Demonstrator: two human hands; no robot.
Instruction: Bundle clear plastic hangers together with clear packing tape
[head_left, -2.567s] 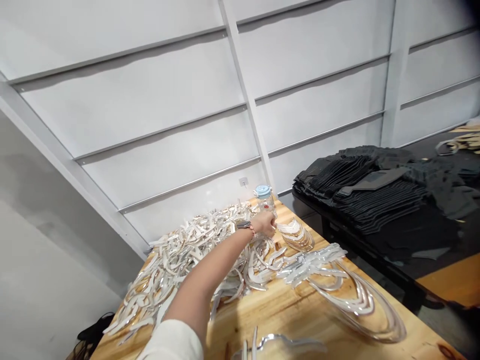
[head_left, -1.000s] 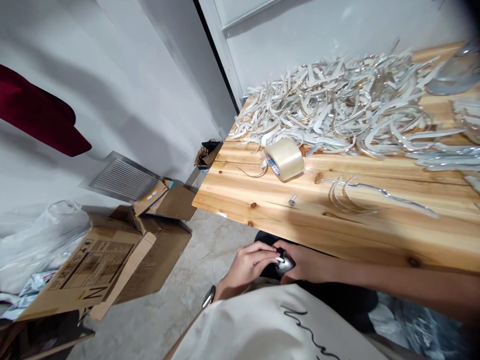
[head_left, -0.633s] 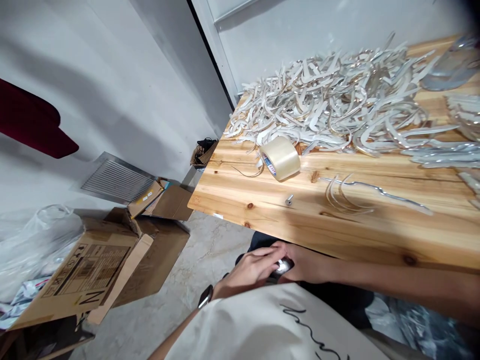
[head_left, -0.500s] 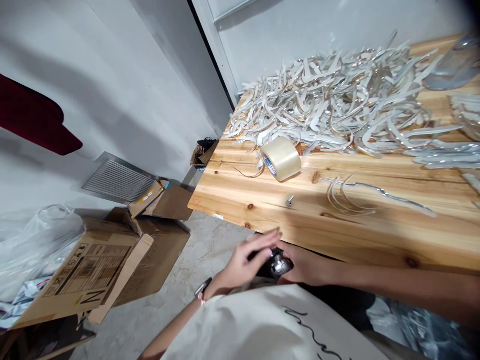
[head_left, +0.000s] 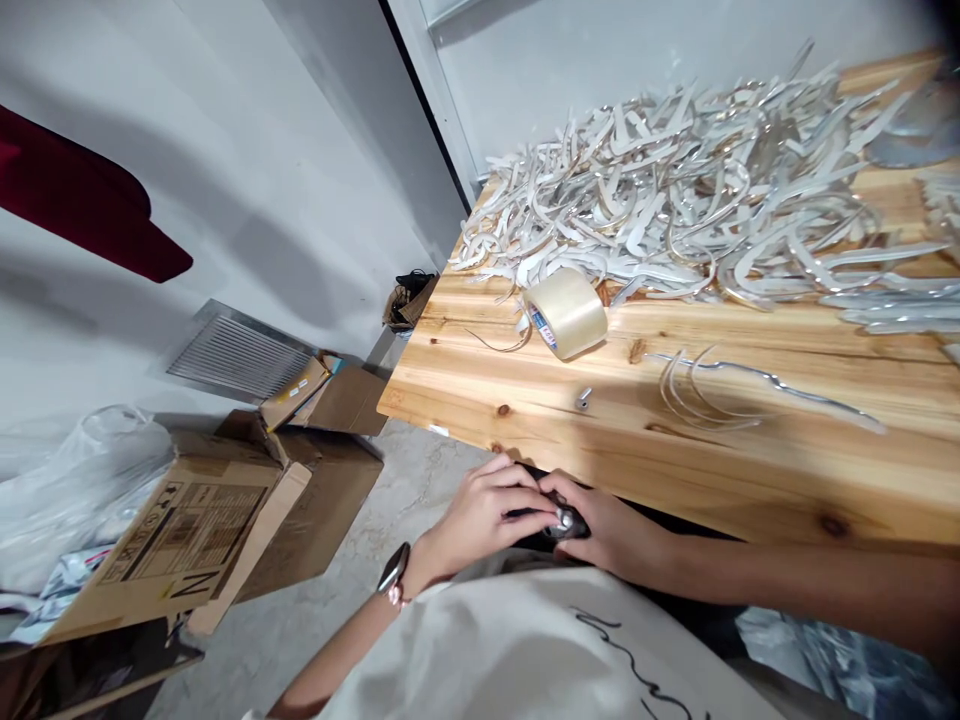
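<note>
Both my hands meet just below the near edge of the wooden table, over my lap. My left hand, with a watch on its wrist, has its fingers curled onto a small shiny dark object. My right hand grips the same object from the other side. What the object is I cannot make out. On the table above them lie a small metal bolt and a roll of clear tape.
A big heap of white and silver curved strips covers the far table. A few thin curved strips lie nearer. Cardboard boxes and a plastic bag sit on the floor at left, below a wall vent.
Earlier my left hand reached far across the table by a bottle. Both hands have since come together below the table edge; the left fingers lifted briefly, then closed on the small object again.
</note>
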